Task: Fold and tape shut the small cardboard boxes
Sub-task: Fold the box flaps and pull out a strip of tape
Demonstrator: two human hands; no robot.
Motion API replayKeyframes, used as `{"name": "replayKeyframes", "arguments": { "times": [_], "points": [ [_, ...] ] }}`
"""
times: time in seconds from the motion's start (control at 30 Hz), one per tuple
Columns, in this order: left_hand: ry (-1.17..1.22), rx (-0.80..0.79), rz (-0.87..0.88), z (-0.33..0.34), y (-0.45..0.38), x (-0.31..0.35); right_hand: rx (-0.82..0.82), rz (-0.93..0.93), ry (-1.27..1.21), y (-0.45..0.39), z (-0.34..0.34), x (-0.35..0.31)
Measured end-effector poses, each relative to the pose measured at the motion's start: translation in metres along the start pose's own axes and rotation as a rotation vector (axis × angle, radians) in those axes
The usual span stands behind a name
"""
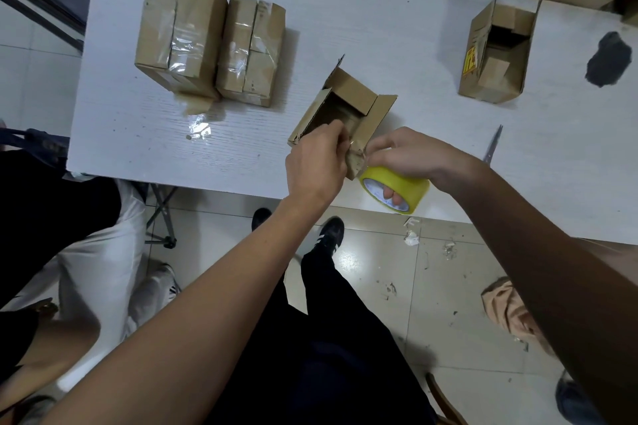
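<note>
Head view: right hand [407, 153] carries the tape roll [397, 190] hooked on its fingers, pinching tape at the open box [345, 114]; left hand [316, 160] pinches the near flap beside it. Box judged light, thin, easily crushed; hold by its corners. Beyond the left hand, two taped boxes [210, 45] stand together.

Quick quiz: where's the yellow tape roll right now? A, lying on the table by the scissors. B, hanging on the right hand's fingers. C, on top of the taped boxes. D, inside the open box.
B: the tape roll hangs on fingers of the right hand, which show through its core.
</note>
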State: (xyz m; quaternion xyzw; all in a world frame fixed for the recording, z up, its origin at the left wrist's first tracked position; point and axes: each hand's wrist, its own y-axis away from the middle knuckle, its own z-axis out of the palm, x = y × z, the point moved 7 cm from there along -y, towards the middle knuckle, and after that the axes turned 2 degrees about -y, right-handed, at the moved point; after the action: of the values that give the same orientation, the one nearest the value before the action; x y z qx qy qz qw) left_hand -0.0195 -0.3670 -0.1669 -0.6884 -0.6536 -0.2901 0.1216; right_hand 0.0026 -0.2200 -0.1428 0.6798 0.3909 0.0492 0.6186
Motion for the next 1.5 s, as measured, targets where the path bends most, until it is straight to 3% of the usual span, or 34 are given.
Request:
{"name": "replayKeyframes", "arguments": {
  "times": [0.2, 0.5, 0.83, 0.97, 1.1, 1.2, 1.3, 1.4, 1.5],
  "points": [
    [-0.115, -0.006, 0.064, 0.001, 0.002, 0.007, -0.06, 0.02, -0.105, 0.004, 0.005, 0.0],
    [-0.047, -0.098, -0.067, 0.003, 0.001, 0.016, -0.089, 0.015, -0.096, 0.009, 0.007, 0.0],
    [0.279, 0.159, 0.008, -0.038, 0.012, 0.016, -0.066, -0.049, -0.074, 0.051, -0.01, -0.007],
    [0.507, 0.236, -0.078, -0.071, 0.028, 0.012, 0.027, -0.144, -0.048, 0.079, -0.02, -0.011],
    [0.569, 0.277, -0.14, -0.104, 0.034, 0.001, 0.288, -0.067, 0.268, 0.089, -0.035, 0.015],
    [0.588, 0.255, -0.219, -0.103, 0.032, -0.009, 0.273, -0.091, 0.289, 0.094, -0.035, 0.017],
    [0.682, 0.209, -0.304, -0.091, 0.021, -0.024, 0.124, -0.248, -0.005, 0.107, -0.037, 0.011],
    [0.724, 0.018, -0.222, -0.073, 0.006, -0.013, 0.163, -0.356, -0.154, 0.119, -0.053, 0.012],
    [0.536, -0.175, -0.023, -0.054, -0.006, 0.009, 0.206, -0.372, -0.245, 0.125, -0.062, 0.01]
  ]
}}
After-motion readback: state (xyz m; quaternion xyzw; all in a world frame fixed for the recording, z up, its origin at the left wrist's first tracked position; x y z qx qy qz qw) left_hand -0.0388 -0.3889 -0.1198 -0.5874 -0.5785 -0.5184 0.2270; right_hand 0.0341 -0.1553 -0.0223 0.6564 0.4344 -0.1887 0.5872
